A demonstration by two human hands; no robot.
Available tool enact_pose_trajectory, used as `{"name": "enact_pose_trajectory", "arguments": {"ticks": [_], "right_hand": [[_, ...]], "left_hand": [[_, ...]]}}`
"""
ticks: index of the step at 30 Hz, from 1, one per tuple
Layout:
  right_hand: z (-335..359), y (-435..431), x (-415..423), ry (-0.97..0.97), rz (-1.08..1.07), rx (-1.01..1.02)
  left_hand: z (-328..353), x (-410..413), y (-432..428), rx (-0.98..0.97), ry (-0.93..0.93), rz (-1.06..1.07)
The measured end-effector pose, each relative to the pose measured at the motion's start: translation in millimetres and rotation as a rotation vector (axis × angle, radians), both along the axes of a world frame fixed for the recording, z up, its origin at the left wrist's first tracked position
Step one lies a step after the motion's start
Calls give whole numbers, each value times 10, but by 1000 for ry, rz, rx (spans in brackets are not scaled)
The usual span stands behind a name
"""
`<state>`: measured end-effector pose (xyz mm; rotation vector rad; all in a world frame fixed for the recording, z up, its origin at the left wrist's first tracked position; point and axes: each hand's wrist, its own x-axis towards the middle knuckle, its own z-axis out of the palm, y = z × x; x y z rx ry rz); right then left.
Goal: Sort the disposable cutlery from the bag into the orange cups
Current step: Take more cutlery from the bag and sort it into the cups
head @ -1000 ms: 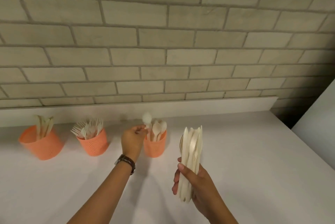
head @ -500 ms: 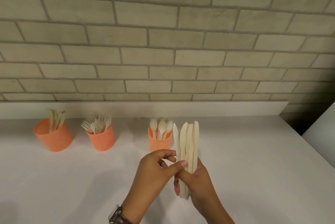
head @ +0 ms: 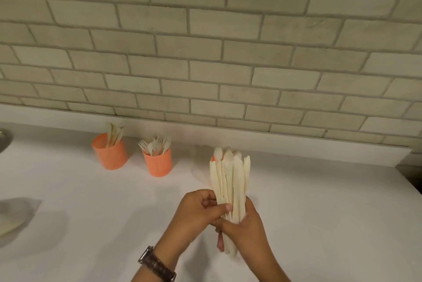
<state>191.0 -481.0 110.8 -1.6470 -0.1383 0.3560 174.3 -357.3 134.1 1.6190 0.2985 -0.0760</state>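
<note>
Fingers [head: 220, 244] of the right hand [head: 247, 231] curl round the lower end of the bundle of cutlery [head: 230, 181] and grip it upright above the table [head: 319, 213]. A second ago the left hand [head: 196, 213] was away at the spoon cup. Half a second ago it was reaching for the bundle, and now its thumb and fingers pinch the pieces on the bundle's left side, just above the right hand.

A dark watch [head: 157, 263] sits on the left wrist. Three orange cups stand in a row near the brick wall [head: 205, 53]. The left cup [head: 109, 154] holds a few knives and the middle cup [head: 157, 165] holds forks. The raised bundle hides nearly all of the right cup [head: 212, 158], so only a sliver of its rim and the spoons [head: 218, 152] show. At the left edge of the table lies a crumpled greyish bag [head: 18, 211], too blurred to make out further.

The bundle is pale cream, its long flat pieces pressed side by side with their narrow rounded tips pointing up.
</note>
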Motion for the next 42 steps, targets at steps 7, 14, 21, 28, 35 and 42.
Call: {"name": "enact_pose_trajectory", "arguments": {"ticks": [7,14,21,28,35,42], "right_hand": [[14,143,-6,92,111,234],[0,562,19,77,66,276],[-168,1205,14,97,-94,239],[-329,1974,-82,166,-204,178],[-206,2384,-121,156,-212,135],[-37,2547,7,169,-188,128]], "left_hand": [[13,-156,230,-105,-17,181],[20,-192,662,-172,-58,213],[-22,-225,1584,-255,-49,207],[56,122,3041,-76,-238,460],[-186,944,3843,248,-130,519],[-524,1089,3984,330,-7,486]]}}
